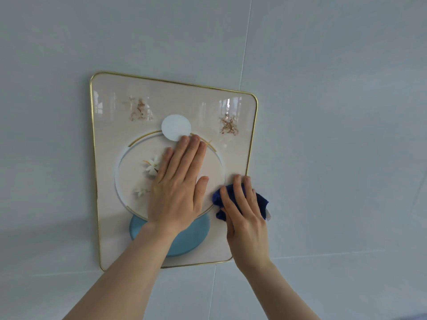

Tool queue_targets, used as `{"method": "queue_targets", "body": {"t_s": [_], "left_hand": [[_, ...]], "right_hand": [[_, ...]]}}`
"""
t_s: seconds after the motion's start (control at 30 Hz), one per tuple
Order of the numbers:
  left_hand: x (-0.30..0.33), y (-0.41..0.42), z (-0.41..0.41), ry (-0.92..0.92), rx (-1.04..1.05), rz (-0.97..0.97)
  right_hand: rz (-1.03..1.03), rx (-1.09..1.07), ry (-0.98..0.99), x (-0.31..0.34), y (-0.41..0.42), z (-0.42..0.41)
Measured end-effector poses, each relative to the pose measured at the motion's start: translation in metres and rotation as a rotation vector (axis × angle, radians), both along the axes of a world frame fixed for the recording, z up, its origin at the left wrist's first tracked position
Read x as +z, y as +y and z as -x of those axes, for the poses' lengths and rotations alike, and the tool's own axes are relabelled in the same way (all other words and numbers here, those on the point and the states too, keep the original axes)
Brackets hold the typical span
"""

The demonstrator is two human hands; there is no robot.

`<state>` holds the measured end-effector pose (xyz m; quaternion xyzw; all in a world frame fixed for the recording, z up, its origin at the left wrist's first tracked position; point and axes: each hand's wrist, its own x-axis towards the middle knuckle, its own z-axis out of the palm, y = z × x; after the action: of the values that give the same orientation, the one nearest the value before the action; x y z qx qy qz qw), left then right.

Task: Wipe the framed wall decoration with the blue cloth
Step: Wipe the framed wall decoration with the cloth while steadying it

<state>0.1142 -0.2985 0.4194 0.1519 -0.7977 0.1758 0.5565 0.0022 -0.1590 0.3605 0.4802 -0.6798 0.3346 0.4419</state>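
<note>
The frame point(129, 93), gold-rimmed with rounded corners, hangs on the tiled wall point(335, 112), its glossy face printed with a ring, a white disc, a blue disc and small flowers. The left hand point(179, 188) lies open and flat on the middle of the picture, fingers spread upward over the ring. The right hand point(246, 218) presses the bunched cloth point(260, 202) under its curled fingers against the frame's right edge, towards the lower right corner, just beside the left thumb; part of the cloth sticks out past the rim over the wall.
</note>
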Motion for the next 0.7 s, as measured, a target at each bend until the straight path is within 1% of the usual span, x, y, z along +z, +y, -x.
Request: {"method": "queue_targets", "body": {"t_s": [0.07, 0.13, 0.2, 0.27, 0.3, 0.37, 0.4, 0.53, 0.6, 0.7], "left_hand": [[0.002, 0.004, -0.005, -0.028, 0.011, -0.012], [0.003, 0.006, -0.007, -0.045, 0.016, -0.016], [0.004, 0.006, -0.008, -0.048, 0.023, -0.023], [0.003, 0.007, -0.007, -0.050, 0.038, -0.027], [0.002, 0.007, -0.006, -0.052, 0.045, -0.027], [0.002, 0.006, -0.004, -0.054, 0.057, -0.022], [0.002, 0.005, -0.004, -0.054, 0.060, -0.020], [0.001, 0.000, -0.002, -0.049, 0.040, -0.020], [0.000, -0.002, 0.000, -0.043, 0.042, -0.018], [-0.003, -0.006, 0.004, -0.027, 0.066, 0.001]], "right_hand": [[-0.060, -0.021, -0.061, -0.013, 0.019, -0.008], [-0.028, 0.004, -0.125, -0.017, 0.036, -0.013], [0.125, 0.068, -0.218, -0.003, 0.045, -0.018], [0.272, 0.175, -0.304, 0.027, 0.050, -0.024], [0.313, 0.234, -0.325, 0.044, 0.050, -0.028], [0.368, 0.337, -0.302, 0.081, 0.047, -0.032], [0.386, 0.352, -0.277, 0.100, 0.044, -0.032], [0.388, 0.332, -0.177, 0.159, 0.019, -0.026], [0.343, 0.306, -0.097, 0.172, 0.003, -0.022], [0.245, 0.165, -0.012, 0.170, -0.020, -0.009]]}}
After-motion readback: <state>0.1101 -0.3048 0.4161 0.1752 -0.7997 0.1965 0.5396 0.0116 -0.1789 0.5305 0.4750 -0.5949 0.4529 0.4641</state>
